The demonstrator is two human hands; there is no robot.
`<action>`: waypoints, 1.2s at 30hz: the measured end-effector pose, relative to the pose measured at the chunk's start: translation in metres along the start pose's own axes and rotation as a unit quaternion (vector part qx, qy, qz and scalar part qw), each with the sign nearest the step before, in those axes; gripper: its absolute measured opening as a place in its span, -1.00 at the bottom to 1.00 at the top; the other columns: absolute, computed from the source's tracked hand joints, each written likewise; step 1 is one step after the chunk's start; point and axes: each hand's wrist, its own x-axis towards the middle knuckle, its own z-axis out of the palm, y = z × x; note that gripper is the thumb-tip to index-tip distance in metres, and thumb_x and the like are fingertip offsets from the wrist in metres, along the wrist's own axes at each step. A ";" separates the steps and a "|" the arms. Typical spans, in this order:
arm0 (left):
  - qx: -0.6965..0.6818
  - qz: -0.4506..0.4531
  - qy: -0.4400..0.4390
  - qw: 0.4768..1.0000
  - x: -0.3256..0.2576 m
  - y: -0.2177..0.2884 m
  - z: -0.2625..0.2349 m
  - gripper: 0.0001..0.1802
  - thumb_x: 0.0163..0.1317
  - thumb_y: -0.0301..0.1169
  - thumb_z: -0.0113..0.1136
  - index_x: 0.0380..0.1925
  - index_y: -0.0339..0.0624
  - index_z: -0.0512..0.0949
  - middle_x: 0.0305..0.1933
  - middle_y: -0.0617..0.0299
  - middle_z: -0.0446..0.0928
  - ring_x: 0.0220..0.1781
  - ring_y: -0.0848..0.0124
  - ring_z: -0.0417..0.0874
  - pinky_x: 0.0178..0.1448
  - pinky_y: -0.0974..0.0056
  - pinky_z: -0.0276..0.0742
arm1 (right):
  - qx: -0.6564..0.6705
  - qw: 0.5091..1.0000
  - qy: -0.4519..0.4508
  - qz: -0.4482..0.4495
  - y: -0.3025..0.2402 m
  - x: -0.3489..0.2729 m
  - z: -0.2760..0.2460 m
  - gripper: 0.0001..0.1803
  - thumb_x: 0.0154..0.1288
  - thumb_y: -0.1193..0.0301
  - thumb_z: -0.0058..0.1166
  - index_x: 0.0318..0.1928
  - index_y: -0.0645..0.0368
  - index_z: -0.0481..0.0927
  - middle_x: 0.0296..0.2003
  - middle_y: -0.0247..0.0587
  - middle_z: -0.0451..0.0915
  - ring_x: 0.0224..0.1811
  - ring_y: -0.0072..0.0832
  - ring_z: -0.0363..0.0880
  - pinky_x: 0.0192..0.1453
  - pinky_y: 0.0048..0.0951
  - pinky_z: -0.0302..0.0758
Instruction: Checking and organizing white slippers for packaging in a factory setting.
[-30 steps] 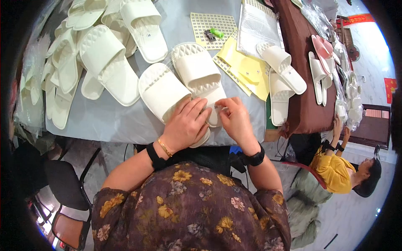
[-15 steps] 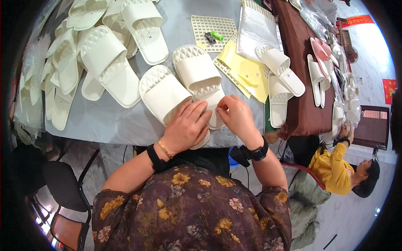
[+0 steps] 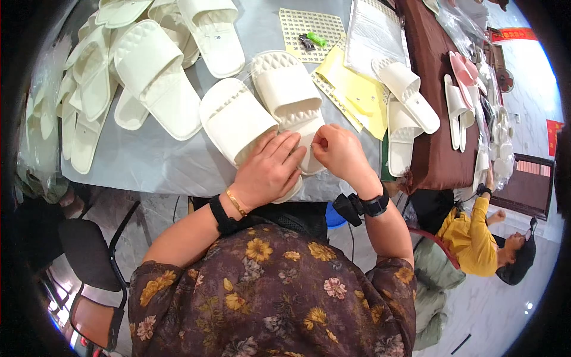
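Two white slippers lie side by side in front of me, a left one (image 3: pixel 241 116) and a right one (image 3: pixel 288 98), heel ends toward me. My left hand (image 3: pixel 267 169) rests across the heel parts of both, its fingers stretched out flat. Thumb and fingertips of my right hand (image 3: pixel 344 153) are pinched together just over the right slipper's insole, near its outer edge. Whatever small thing sits in that pinch is too small to make out.
White slippers (image 3: pixel 156 77) heap up at the left. Beyond my right hand are yellow paper (image 3: pixel 361 98), a sticker sheet (image 3: pixel 297 21) with a green-and-black item (image 3: pixel 315 40), a clear packet (image 3: pixel 376 38) and more slippers (image 3: pixel 401 80). A co-worker (image 3: pixel 473 238) sits at far right; a chair (image 3: pixel 89 256) stands left.
The whole view has shifted a little, so the table things sit higher and further right. Both my hands keep nearly the same pose on the slippers. The co-worker's hands have moved apart.
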 end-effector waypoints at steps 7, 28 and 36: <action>0.000 0.000 -0.002 1.000 -0.001 0.001 0.001 -0.51 0.17 -0.29 0.27 0.13 -0.12 0.54 0.31 0.08 0.44 0.39 0.19 0.41 0.50 0.05 0.19 | 0.045 0.998 0.002 0.036 -0.002 -0.006 -0.006 -0.88 0.19 0.41 0.20 -0.35 0.20 0.58 -0.36 -0.06 0.60 -0.26 -0.04 0.61 -0.18 -0.12 0.54; -0.019 -0.001 0.008 1.000 0.000 -0.001 0.003 -0.50 0.16 -0.31 0.27 0.13 -0.14 0.52 0.28 0.06 0.45 0.37 0.15 0.42 0.49 0.01 0.22 | 0.041 0.999 -0.018 -0.007 -0.001 0.001 -0.005 -0.86 0.06 0.40 0.21 -0.47 0.22 0.58 -0.47 -0.05 0.59 -0.39 -0.08 0.62 -0.29 -0.15 0.53; -0.028 0.001 0.008 1.000 -0.001 -0.001 0.002 -0.50 0.16 -0.32 0.27 0.13 -0.14 0.52 0.29 0.06 0.44 0.37 0.15 0.42 0.49 0.01 0.23 | 0.184 0.982 -0.039 0.007 -0.010 0.011 -0.029 -0.90 0.07 0.51 0.20 -0.41 0.29 0.58 -0.47 -0.02 0.59 -0.42 -0.16 0.63 -0.31 -0.27 0.54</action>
